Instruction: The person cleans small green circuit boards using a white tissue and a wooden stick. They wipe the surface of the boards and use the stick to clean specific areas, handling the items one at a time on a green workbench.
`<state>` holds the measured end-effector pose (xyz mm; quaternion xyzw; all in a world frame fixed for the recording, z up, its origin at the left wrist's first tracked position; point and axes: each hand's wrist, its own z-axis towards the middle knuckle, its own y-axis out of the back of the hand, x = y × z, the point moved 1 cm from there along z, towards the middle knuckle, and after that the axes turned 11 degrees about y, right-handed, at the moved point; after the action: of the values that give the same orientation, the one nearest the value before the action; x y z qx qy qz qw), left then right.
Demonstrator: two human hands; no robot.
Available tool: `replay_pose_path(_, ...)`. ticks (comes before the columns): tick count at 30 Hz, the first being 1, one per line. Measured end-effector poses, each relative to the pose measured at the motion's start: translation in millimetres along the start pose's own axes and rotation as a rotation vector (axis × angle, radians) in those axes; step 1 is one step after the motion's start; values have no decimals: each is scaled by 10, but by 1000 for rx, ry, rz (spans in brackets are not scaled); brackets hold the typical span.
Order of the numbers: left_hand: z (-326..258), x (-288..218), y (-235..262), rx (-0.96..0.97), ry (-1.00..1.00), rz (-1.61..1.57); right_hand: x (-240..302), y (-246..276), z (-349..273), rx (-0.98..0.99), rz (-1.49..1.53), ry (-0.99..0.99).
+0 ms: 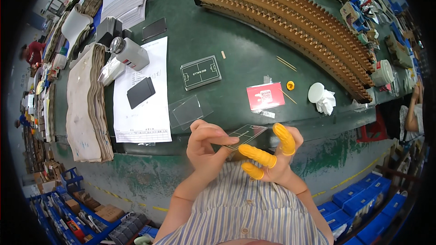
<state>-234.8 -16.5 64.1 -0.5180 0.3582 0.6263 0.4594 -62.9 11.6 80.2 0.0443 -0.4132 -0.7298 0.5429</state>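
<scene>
My left hand (206, 144) pinches a thin, dark flat plate (249, 134), printed with white pitch lines, between thumb and fingers. It is tilted just off the table's front edge. Yellow finger cots cover three fingers of my right hand (275, 156), which are spread apart. One covered fingertip is at the plate's near edge; whether it touches cannot be made out. Beyond the hands, a block of similar plates (201, 73), seemingly stacked, lies on the green table. Clear film pieces (188, 111) lie left of the plate, and a red card (263, 96) with a square code lies beyond it.
Wooden slotted racks (290, 13) stretch across the back right. Thin sticks (286, 63), a yellow finger cot (290, 85) and a crumpled tissue (325, 103) are nearer. At left are a dispenser bottle (132, 54), dark plates (141, 93) on paper, and stacked cardboard sheets (85, 104).
</scene>
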Motion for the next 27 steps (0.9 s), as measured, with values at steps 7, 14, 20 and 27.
replay_pose_path(7,-26,17,-9,-28,12,-59,10,5,-24,-28,0,-8)
replay_pose_path(14,-19,12,-21,-53,-13,-79,21,6,-46,-52,-17,-7)
replay_pose_path(20,-44,27,-17,-70,1,-102,17,4,-37,-70,-8,1)
replay_pose_path(27,-17,-36,-23,-49,23,-209,7,49,-53,-88,-55,-3)
